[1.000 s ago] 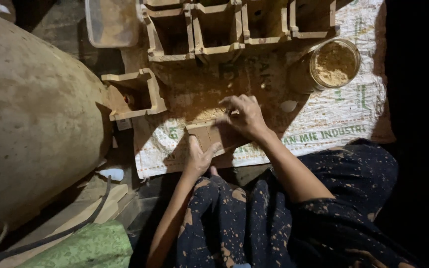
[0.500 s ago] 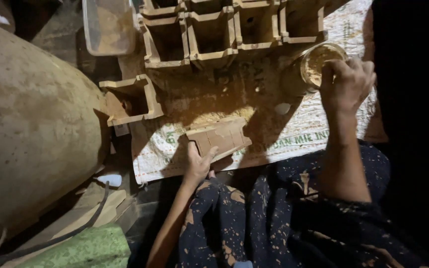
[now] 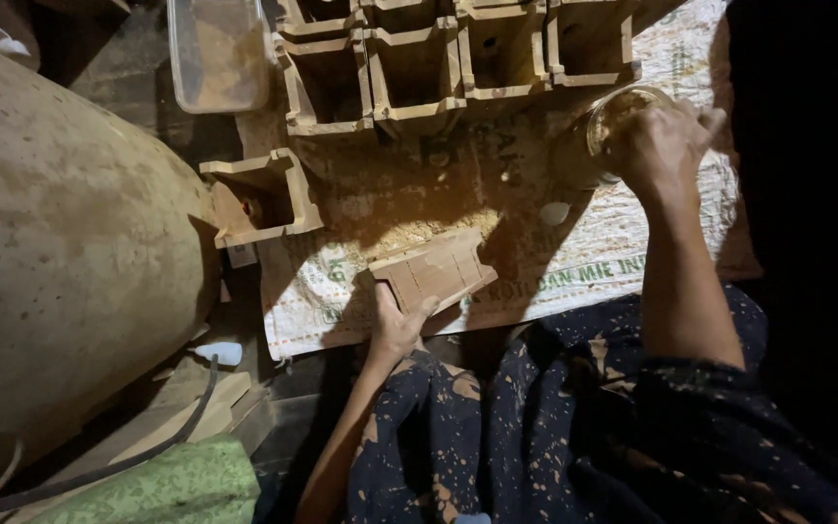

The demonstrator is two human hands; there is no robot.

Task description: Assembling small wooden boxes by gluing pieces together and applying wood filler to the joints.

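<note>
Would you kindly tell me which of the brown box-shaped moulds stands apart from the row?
The single open brown mould beside the large drum, left of the row along the top.

Left hand (image 3: 398, 325) low and near the body, fingers curled in a grip, forearm bare. Right hand (image 3: 664, 146) extended forward, fingers bent downward, arm outstretched.

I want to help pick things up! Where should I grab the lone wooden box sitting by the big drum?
Probably the lone wooden box by its flared rim, coming from above: it sits apart from the row of boxes with its opening showing, so fingers could hook over one wall.
</note>
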